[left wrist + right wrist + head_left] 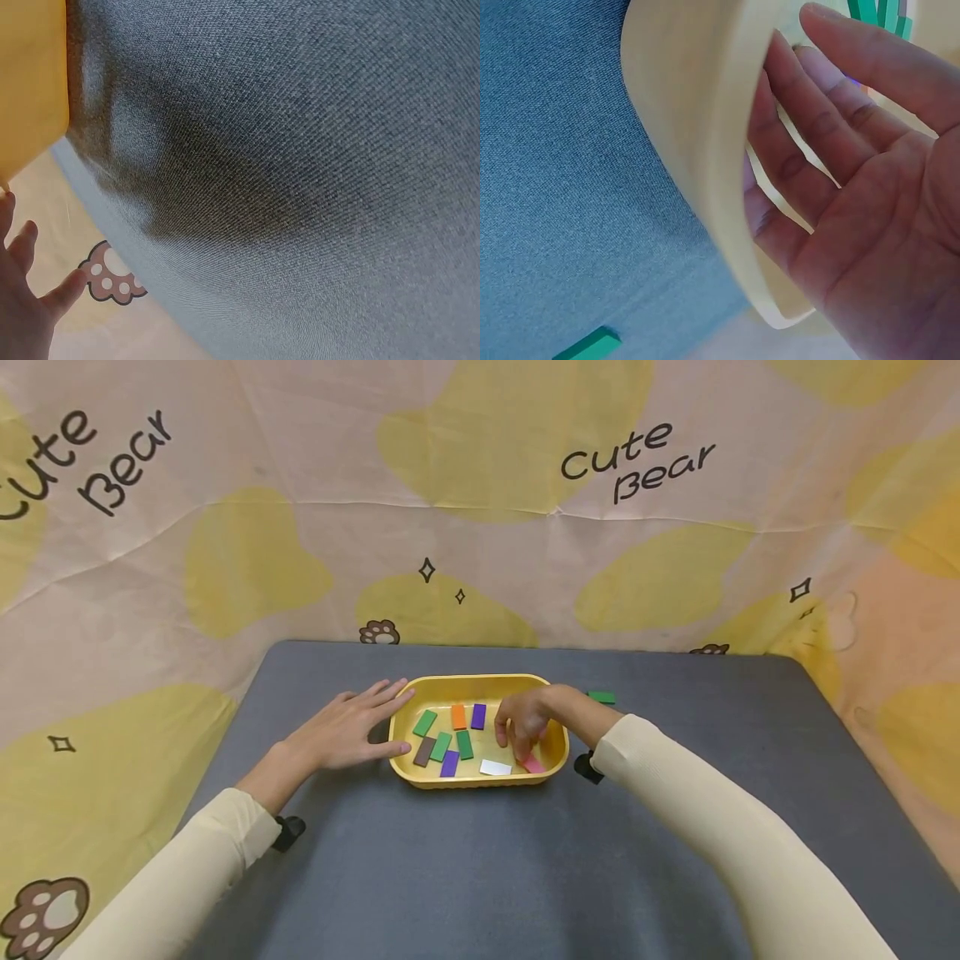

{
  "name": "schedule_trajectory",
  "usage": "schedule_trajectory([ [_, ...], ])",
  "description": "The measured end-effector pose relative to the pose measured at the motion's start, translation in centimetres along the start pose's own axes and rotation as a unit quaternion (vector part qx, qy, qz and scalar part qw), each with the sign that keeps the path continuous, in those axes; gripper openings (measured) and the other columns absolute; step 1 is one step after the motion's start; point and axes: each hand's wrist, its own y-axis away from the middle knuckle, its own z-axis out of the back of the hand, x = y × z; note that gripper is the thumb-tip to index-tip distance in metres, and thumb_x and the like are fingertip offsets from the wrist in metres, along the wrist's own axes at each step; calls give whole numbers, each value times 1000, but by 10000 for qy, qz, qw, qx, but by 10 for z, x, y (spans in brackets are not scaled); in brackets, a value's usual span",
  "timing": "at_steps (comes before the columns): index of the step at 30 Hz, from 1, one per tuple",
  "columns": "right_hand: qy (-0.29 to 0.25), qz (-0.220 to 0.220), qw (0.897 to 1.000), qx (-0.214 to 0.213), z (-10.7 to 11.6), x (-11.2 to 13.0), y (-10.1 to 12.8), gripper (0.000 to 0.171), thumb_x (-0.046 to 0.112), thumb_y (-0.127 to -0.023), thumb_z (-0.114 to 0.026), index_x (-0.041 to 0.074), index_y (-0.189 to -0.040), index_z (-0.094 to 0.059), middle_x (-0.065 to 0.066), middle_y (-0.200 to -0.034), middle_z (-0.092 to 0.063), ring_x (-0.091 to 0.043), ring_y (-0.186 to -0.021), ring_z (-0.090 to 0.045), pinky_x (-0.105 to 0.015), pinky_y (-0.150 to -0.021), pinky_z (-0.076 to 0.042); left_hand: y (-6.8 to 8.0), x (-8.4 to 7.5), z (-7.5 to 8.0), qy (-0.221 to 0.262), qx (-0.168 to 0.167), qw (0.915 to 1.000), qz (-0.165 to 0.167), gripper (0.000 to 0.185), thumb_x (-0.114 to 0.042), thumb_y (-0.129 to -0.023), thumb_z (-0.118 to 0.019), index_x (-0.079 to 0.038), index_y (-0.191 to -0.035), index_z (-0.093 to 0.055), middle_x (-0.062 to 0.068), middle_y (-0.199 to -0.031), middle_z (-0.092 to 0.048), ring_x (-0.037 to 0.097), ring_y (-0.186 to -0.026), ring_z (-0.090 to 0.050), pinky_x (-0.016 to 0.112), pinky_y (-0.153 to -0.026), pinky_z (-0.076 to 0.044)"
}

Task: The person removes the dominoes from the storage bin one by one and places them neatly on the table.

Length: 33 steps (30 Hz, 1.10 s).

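Note:
A yellow plastic basket (468, 782) stands on the table with several small rectangular blocks lying in it. My left hand (341, 733) is at the basket's left end, fingers spread and fingertips at the rim. Inside the right end, my right hand (525, 720) reaches down with bent fingers, fingertips right at a pink block (533, 765). In the right wrist view the thumb stands apart from the fingers (810, 135), and no block shows between them. A white block (496, 767) lies just left of the pink one.
Left in the basket are green (424, 722), brown (424, 752), orange (458, 717) and purple (478, 717) blocks. One green block (602, 697) lies on the grey table (480, 868), outside the basket beyond my right wrist. A printed cloth (480, 460) hangs behind.

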Motion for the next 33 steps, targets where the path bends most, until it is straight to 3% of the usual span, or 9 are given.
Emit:
schedule_trajectory([
  [9, 64, 23, 10000, 47, 1, -2, 2, 32, 0, -85, -72, 6, -115, -62, -2, -88, -50, -12, -69, -47, -22, -63, -44, 1, -1, -1, -15, -109, 9999, -40, 88, -66, -91, -55, -22, -160, -22, 1, -165, -19, 33, -150, -22, 63, -110, -27],
  [18, 233, 51, 9997, 26, 2, -1, 5, 32, 0, -84, -72, 6, -114, -62, -3, -95, -54, -12, -74, -49, -30, -71, -49, 1, -3, 0, 29, -60, 10000, -21, 88, -66, -91, -55, -23, -160, -22, 1, -165, -19, 32, -150, -20, 63, -110, -27],
  [24, 46, 133, 9999, 51, 2, -3, 8, 35, -5, -85, -68, 4, -118, -60, -5, -93, -54, -13, -73, -49, -29, -71, -49, 0, -3, 0, 21, -33, 10000, -28, 88, -65, -91, -55, -22, -160, -21, 1, -165, -18, 33, -150, -20, 63, -110, -26],
  [33, -43, 532, 9972, -524, 12, -13, 22, 43, -3, -86, -65, 3, -128, -57, -10, -97, -60, -14, -74, -52, -22, -66, -47, -1, -3, 0, -36, -8, 10000, -3, 90, -69, -91, -51, -21, -160, -21, 2, -165, -18, 34, -150, -20, 63, -111, -26],
])
